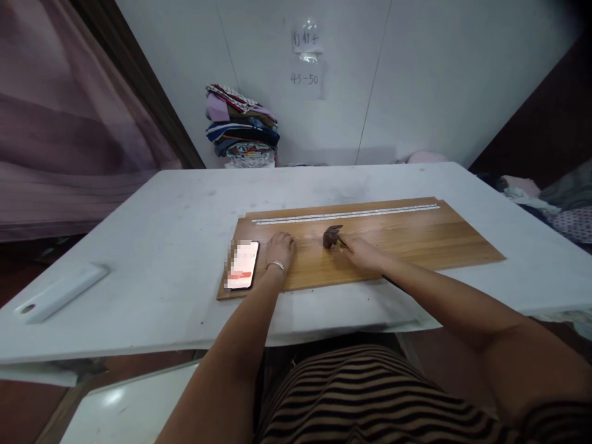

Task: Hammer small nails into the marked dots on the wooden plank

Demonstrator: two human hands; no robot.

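My right hand [359, 251] is closed around the handle of a claw hammer [332, 236]. The dark hammer head is just above a wood-grain board [407, 246], right of my left hand [280, 248]. That left hand rests on the board with its fingers closed at the tips. A tiny thin thing, looking like a nail [295, 240], shows at those fingertips; its details are too small to make out. Left of this hand lies a lit phone [244, 265] on the board's end, part of it blurred out.
Two thin white strips [342, 214] run along the board's far side. The board lies on a white table [152, 246], with a white plastic object [65, 291] at the left. Behind stand folded cloths [243, 126] by the wall. A pink curtain [69, 123] hangs left.
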